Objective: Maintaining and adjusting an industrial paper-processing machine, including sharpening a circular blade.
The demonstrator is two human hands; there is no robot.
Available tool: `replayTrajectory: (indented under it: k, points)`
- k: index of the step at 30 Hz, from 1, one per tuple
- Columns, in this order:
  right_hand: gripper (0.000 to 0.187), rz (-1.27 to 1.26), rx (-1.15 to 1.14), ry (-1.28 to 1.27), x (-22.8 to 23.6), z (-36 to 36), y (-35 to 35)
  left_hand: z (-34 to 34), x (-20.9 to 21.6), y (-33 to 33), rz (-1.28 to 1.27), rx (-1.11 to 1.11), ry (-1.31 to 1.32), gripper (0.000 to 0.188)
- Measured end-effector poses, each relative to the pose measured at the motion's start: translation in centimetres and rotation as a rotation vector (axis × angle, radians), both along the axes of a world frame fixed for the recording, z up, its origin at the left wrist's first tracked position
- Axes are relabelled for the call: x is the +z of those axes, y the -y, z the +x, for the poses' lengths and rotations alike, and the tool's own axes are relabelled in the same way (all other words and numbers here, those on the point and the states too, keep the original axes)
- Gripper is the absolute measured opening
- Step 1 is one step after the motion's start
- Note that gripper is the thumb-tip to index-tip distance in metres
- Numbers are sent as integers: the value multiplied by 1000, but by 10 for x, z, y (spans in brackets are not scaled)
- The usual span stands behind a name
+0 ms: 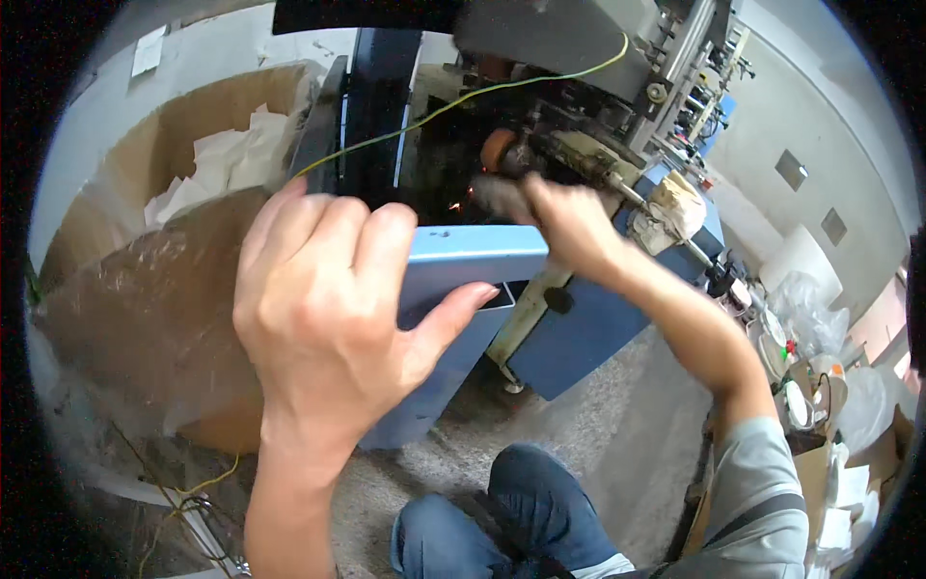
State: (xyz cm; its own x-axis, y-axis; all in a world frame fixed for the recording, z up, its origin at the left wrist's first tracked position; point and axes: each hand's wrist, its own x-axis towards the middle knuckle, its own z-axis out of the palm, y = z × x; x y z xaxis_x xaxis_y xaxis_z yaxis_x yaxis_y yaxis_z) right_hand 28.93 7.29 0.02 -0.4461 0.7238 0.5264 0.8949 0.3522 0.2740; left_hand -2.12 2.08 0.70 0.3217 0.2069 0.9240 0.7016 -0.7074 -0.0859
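Note:
My left hand [328,289] is closed over the top edge of a light-blue metal panel [477,244], thumb on the near side and fingers over the far side. A thin yellow-green wire [463,99] runs from beside those fingers up to the right, across the machine. Farther right, my right hand [569,217] reaches into the dark opening of the machine, fingers closed around something dark and motion-smeared that I cannot make out. Just beyond it sits a round orange part [499,150]. Small orange glints [459,206] show in the dark space between the hands.
At left stands a large cardboard box [135,159] with white paper [231,159] and brown plastic-covered sheeting. A crumpled pale cloth [675,212] lies on the machine by its blue cabinet [579,333]. Boxes and plastic bags [810,314] crowd the right side.

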Motion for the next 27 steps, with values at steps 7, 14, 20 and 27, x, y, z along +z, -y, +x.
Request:
replayTrajectory:
  k: [7, 14, 20, 27]
  points:
    - [24, -539, -274, -336, -212, 89, 154, 9, 7, 9, -47, 55, -42, 54]
    - [42, -1149, -861, -559, -521, 183, 268, 10, 9, 10, -76, 149, -147, 62]
    - [48, -1474, -853, -531, -661, 189, 315, 6, 5, 11, -101, 212, -155, 72]
    - [48, -1458, -983, -882, -694, 203, 328, 10, 8, 13, -129, 211, -208, 70]
